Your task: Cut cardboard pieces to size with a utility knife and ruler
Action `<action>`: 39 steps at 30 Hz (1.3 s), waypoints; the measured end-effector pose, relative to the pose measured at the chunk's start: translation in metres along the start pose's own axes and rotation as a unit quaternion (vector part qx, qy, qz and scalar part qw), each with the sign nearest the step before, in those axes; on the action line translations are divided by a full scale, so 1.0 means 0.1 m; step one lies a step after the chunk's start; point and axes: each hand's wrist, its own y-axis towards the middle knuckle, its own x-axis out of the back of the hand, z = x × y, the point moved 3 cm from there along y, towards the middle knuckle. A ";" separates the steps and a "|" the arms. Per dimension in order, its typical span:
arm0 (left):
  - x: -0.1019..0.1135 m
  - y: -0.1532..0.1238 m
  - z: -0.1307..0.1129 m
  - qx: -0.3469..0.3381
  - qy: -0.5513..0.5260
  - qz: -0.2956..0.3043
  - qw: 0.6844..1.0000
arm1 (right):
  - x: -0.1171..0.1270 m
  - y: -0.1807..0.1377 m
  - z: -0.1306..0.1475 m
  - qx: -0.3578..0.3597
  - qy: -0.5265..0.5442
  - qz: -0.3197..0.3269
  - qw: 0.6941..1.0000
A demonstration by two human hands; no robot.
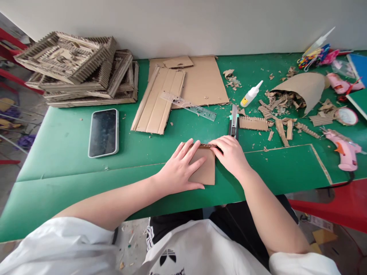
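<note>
A small brown rectangular cardboard piece (208, 170) is lying at the near middle of the green surface (143, 152). The left hand (178, 168), with fingers spread, is resting flat on it; the right hand (231, 154) is pinching its far right corner. Just beyond this hand, a black and turquoise cutter knife (234, 128) is lying.

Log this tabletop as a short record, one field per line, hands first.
Left hand: fingers spread over a small cardboard piece
Right hand: fingertips at that piece's far right corner
Cutter: just beyond the right hand
Ruler: clear, one end on creased cardboard, the other on the green table
Phone: left side, dark screen up
Corrugated stack: far left
Pink glue gun: near right edge
</note>
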 end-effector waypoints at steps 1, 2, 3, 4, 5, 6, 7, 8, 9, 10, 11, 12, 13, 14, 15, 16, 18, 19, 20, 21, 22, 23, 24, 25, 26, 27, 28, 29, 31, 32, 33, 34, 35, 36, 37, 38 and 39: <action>0.00 0.00 0.00 0.000 0.000 0.000 1.000 | 0.00 0.00 0.00 0.001 -0.001 0.000 1.000; 0.00 0.00 0.00 0.000 0.000 0.001 1.000 | 0.00 0.00 0.00 0.001 -0.001 0.000 1.000; 0.00 0.00 0.00 0.001 0.000 0.003 1.000 | 0.00 0.00 0.00 0.002 -0.002 0.000 1.000; 0.00 0.00 0.00 0.001 -0.001 0.003 1.000 | 0.00 0.00 0.00 0.002 -0.003 0.001 1.000; 0.00 0.00 0.00 0.001 -0.001 0.004 1.000 | 0.00 0.00 0.01 0.003 -0.004 0.002 1.000; 0.00 0.00 0.00 0.001 -0.001 0.004 1.000 | 0.00 0.00 0.01 0.003 -0.005 0.003 1.000; 0.00 0.00 0.00 0.001 -0.001 0.003 1.000 | 0.00 0.00 0.00 0.003 -0.005 0.004 1.000; 0.00 0.00 0.00 0.000 -0.001 0.002 1.000 | 0.00 0.00 0.00 0.002 -0.005 0.005 1.000; 0.00 0.00 0.00 -0.001 -0.001 0.002 1.000 | 0.00 0.00 0.00 0.001 -0.005 0.006 1.000; 0.00 0.00 0.00 -0.002 0.000 0.002 1.000 | 0.00 0.00 0.00 0.000 -0.005 0.006 1.000; 0.00 0.00 0.00 -0.002 0.000 0.002 1.000 | 0.00 0.00 0.00 -0.001 -0.006 0.005 1.000; 0.00 0.00 0.00 -0.001 0.000 0.001 1.000 | 0.00 0.00 0.00 -0.001 -0.006 0.005 1.000; 0.00 0.00 -0.01 0.002 0.001 0.001 1.000 | -0.01 0.00 0.00 0.000 -0.007 0.004 1.000; 0.00 0.00 -0.01 0.003 0.001 0.001 1.000 | -0.01 0.00 0.00 0.001 -0.008 0.004 1.000; 0.00 0.00 -0.01 0.004 0.001 0.001 1.000 | -0.01 0.00 0.00 0.002 -0.009 0.004 1.000; 0.00 0.00 -0.01 0.004 0.002 0.001 1.000 | -0.01 0.00 0.00 0.002 -0.009 0.003 1.000; 0.00 0.00 -0.01 0.001 0.001 0.002 1.000 | -0.02 0.00 0.00 0.002 -0.010 0.004 1.000; 0.00 0.00 -0.01 0.000 0.001 0.003 1.000 | -0.02 0.00 0.00 0.002 -0.010 0.005 1.000; 0.00 0.00 0.00 0.001 0.001 0.004 1.000 | -0.02 0.00 0.00 0.001 -0.011 0.006 1.000; -0.01 -0.01 0.00 0.001 0.001 0.004 1.000 | -0.02 0.00 0.00 0.001 -0.011 0.007 1.000; -0.01 -0.01 0.00 0.001 0.001 0.003 1.000 | -0.02 0.00 0.00 0.000 -0.012 0.009 1.000; -0.01 -0.01 0.00 0.001 0.001 0.003 1.000 | -0.02 0.00 0.00 -0.001 -0.012 0.010 1.000; -0.01 -0.01 0.00 0.000 0.001 0.003 1.000 | -0.02 0.00 -0.01 -0.002 -0.013 0.011 1.000; -0.01 -0.01 0.01 0.000 0.002 0.002 1.000 | -0.02 0.00 -0.01 -0.003 -0.013 0.011 1.000; -0.01 -0.01 0.00 -0.001 0.002 0.001 1.000 | -0.02 0.00 -0.01 -0.003 -0.013 0.012 1.000; -0.01 -0.01 0.00 -0.001 0.002 0.002 1.000 | -0.01 0.00 -0.01 -0.003 -0.013 0.012 1.000; -0.01 -0.01 0.00 -0.001 0.002 0.002 1.000 | -0.01 0.00 -0.01 -0.003 -0.013 0.012 1.000; -0.01 -0.01 0.00 0.000 0.002 0.002 1.000 | -0.01 0.00 -0.01 -0.003 -0.013 0.012 1.000; -0.01 -0.01 0.00 0.000 0.001 0.004 1.000 | -0.01 0.00 0.00 -0.001 -0.013 0.011 1.000; -0.01 -0.01 0.00 0.000 0.000 0.005 1.000 | -0.01 0.00 0.00 0.000 -0.013 0.010 1.000; -0.01 -0.01 0.00 0.000 -0.001 0.005 1.000 | -0.01 0.00 0.00 0.000 -0.014 0.009 1.000; -0.01 -0.01 0.00 0.000 -0.001 0.005 1.000 | -0.01 0.00 0.01 0.000 -0.014 0.009 1.000; -0.01 -0.01 0.00 -0.001 0.000 0.004 1.000 | -0.01 0.00 0.01 0.000 -0.014 0.008 1.000; -0.01 -0.01 0.00 -0.001 0.000 0.003 1.000 | -0.01 0.00 0.01 -0.001 -0.014 0.008 1.000; -0.01 0.00 0.00 -0.001 0.001 0.002 1.000 | -0.01 0.00 0.01 -0.002 -0.013 0.008 1.000; -0.01 0.00 0.00 -0.002 0.001 0.001 1.000 | -0.01 0.00 0.01 -0.002 -0.013 0.008 1.000; -0.01 0.00 0.00 -0.002 0.002 0.000 1.000 | -0.01 0.00 0.01 -0.003 -0.012 0.009 1.000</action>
